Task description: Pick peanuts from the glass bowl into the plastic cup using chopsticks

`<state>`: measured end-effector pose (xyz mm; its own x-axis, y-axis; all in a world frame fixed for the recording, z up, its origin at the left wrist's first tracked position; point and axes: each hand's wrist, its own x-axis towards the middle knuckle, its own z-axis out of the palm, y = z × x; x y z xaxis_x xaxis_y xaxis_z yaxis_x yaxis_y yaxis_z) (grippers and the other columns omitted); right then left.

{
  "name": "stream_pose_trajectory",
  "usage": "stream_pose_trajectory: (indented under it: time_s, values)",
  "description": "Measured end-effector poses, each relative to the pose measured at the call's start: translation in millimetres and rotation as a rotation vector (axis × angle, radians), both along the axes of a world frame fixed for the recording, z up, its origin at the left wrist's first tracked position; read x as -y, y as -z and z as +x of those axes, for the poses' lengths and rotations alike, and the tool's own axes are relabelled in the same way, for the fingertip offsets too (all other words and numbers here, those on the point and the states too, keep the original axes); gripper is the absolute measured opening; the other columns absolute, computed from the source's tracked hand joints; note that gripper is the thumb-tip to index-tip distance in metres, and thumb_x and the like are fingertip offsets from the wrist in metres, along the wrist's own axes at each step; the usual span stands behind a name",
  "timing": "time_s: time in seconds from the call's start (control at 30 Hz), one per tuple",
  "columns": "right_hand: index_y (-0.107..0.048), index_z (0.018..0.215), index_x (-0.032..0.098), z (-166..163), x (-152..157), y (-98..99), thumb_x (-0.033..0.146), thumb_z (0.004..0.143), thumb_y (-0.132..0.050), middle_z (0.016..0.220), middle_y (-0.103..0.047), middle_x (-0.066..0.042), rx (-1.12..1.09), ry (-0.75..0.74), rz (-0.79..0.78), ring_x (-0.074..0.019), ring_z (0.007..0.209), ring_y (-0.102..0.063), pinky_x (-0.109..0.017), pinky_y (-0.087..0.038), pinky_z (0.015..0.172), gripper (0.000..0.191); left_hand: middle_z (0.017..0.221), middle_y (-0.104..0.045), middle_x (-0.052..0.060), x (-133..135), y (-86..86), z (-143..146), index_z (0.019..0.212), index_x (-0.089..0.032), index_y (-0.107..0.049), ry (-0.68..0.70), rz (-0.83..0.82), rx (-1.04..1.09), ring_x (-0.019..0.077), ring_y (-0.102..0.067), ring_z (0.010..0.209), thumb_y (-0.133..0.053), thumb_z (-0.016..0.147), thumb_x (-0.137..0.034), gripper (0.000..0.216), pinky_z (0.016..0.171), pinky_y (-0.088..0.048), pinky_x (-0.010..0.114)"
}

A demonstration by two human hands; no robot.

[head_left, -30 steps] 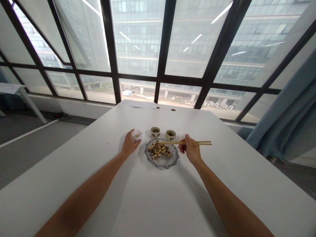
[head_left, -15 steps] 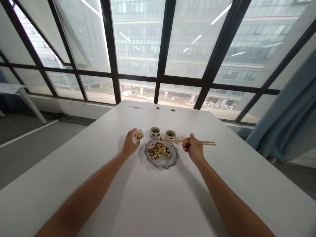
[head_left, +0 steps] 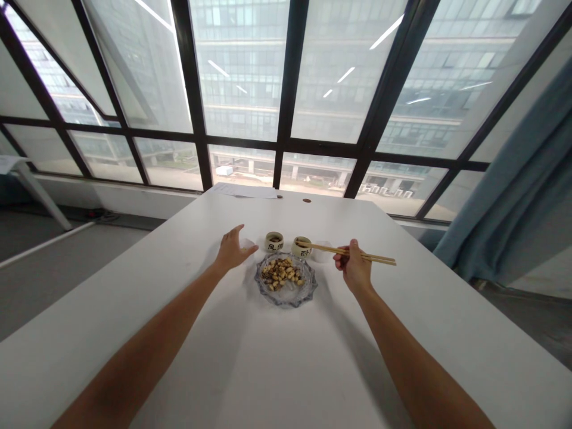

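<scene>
My left hand (head_left: 232, 249) is open, thumb and fingers spread around a small white cup (head_left: 245, 243) on the table; I cannot tell whether they touch it. A pair of wooden chopsticks (head_left: 330, 248) is gripped in my right hand (head_left: 353, 265), closed. Their tips reach left to the rim of a cream cup with dark characters (head_left: 302, 249). A similar cream cup (head_left: 273, 242) stands left of it, with dark contents. In front sits a scalloped glass plate (head_left: 292, 300) bearing pale brown, pistachio-like nuts (head_left: 280, 273).
Another small whitish cup (head_left: 322, 255) stands beneath the chopsticks, partly hidden. Paper sheets (head_left: 245, 191) lie at the far end of the white table (head_left: 286, 369). Windows rise behind, and a blue curtain (head_left: 509, 190) hangs at the right.
My left hand has let go of the white cup, which was tilted with nuts showing. The chopstick tips have moved from above the plate's far edge to the right cream cup.
</scene>
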<state>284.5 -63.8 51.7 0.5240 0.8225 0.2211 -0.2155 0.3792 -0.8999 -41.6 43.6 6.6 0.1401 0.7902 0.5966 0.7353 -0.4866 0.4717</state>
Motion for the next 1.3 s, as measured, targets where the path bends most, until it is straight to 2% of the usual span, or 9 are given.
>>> stream_pose_trajectory:
  time_s: [0.17, 0.33, 0.47, 0.57, 0.8, 0.93, 1.03, 1.13, 1.3]
  values:
    - [-0.060, 0.069, 0.015, -13.2, -3.6, -0.2, 0.072, 0.074, -0.062, 0.048, -0.062, -0.001, 0.092, 0.066, 0.040, -0.0100, 0.033, -0.051, -0.020, -0.037, 0.030, 0.057, 0.142, -0.052, 0.016, -23.9, -36.0, 57.8, 0.142, -0.019, -0.034, 0.111, -0.222, -0.362, 0.0341, -0.044, 0.135, -0.066, 0.077, -0.052, 0.079, 0.116, -0.015, 0.059]
    - [-0.060, 0.069, 0.016, -38.3, -20.4, -6.1, 0.072, 0.080, -0.054, 0.047, -0.061, -0.001, 0.277, 0.058, 0.051, -0.0104, 0.033, -0.051, -0.021, -0.038, 0.031, 0.057, 0.129, -0.064, 0.011, -45.9, -42.0, 80.8, 0.139, -0.024, -0.036, 0.172, -0.412, -0.449, 0.0298, -0.056, 0.123, -0.068, 0.075, -0.047, 0.076, 0.113, -0.025, 0.055]
    - [-0.061, 0.069, 0.017, -54.8, -41.6, -7.5, 0.073, 0.079, -0.055, 0.049, -0.061, -0.001, 0.380, -0.005, 0.031, -0.0111, 0.037, -0.054, -0.021, -0.041, 0.034, 0.057, 0.125, -0.066, 0.010, -48.3, -38.8, 72.5, 0.137, -0.021, -0.039, 0.272, -0.370, -0.383, 0.0265, -0.061, 0.117, -0.077, 0.066, -0.041, 0.083, 0.109, -0.036, 0.043]
    - [-0.062, 0.069, 0.016, -58.6, -47.4, -9.6, 0.073, 0.075, -0.059, 0.052, -0.064, -0.003, 0.433, -0.071, -0.006, -0.0124, 0.040, -0.057, -0.022, -0.045, 0.037, 0.057, 0.125, -0.066, 0.010, -45.4, -36.2, 68.5, 0.136, -0.020, -0.039, 0.291, -0.335, -0.352, 0.0270, -0.062, 0.115, -0.078, 0.064, -0.039, 0.084, 0.109, -0.036, 0.043]
    - [-0.063, 0.064, 0.016, -35.9, -2.8, -28.0, 0.073, 0.080, -0.053, 0.045, -0.059, -0.002, 0.465, -0.010, 0.018, -0.0089, 0.033, -0.049, -0.019, -0.036, 0.031, 0.060, 0.118, -0.069, 0.008, -49.2, -31.7, 73.0, 0.134, -0.022, -0.044, 0.251, -0.332, -0.334, 0.0262, -0.064, 0.111, -0.072, 0.071, -0.043, 0.073, 0.101, -0.043, 0.039]
    - [-0.065, 0.064, 0.016, -29.5, 15.4, -24.4, 0.070, 0.080, -0.056, 0.044, -0.058, -0.001, 0.559, -0.055, 0.000, -0.0087, 0.033, -0.047, -0.019, -0.034, 0.031, 0.057, 0.119, -0.068, 0.008, -47.7, -30.3, 71.7, 0.133, -0.024, -0.045, 0.227, -0.294, -0.370, 0.0281, -0.062, 0.114, -0.067, 0.075, -0.045, 0.066, 0.110, -0.034, 0.048]
    - [-0.067, 0.064, 0.017, -30.5, 16.2, -18.2, 0.065, 0.080, -0.061, 0.047, -0.059, -0.001, 0.647, -0.100, 0.003, -0.0093, 0.037, -0.050, -0.019, -0.036, 0.033, 0.052, 0.132, -0.061, 0.011, -34.7, -28.2, 57.5, 0.133, -0.022, -0.047, 0.217, -0.183, -0.330, 0.0299, -0.055, 0.125, -0.061, 0.081, -0.047, 0.059, 0.116, -0.022, 0.055]
    - [-0.068, 0.063, 0.018, -32.2, 15.0, -14.5, 0.062, 0.080, -0.064, 0.049, -0.060, -0.001, 0.709, -0.168, 0.007, -0.0095, 0.040, -0.052, -0.019, -0.037, 0.035, 0.048, 0.137, -0.057, 0.013, -13.2, -22.5, 31.6, 0.128, -0.021, -0.051, 0.160, -0.055, -0.240, 0.0296, -0.049, 0.131, -0.057, 0.085, -0.046, 0.050, 0.117, -0.019, 0.056]
    - [-0.067, 0.065, 0.017, -29.1, 16.4, -7.7, 0.066, 0.080, -0.061, 0.047, -0.060, -0.001, 0.626, -0.102, 0.015, -0.0099, 0.036, -0.051, -0.020, -0.037, 0.034, 0.052, 0.136, -0.056, 0.015, 14.9, 1.8, -9.6, 0.126, -0.020, -0.051, 0.010, 0.056, -0.053, 0.0310, -0.049, 0.130, -0.064, 0.082, -0.047, 0.054, 0.113, -0.032, 0.052]
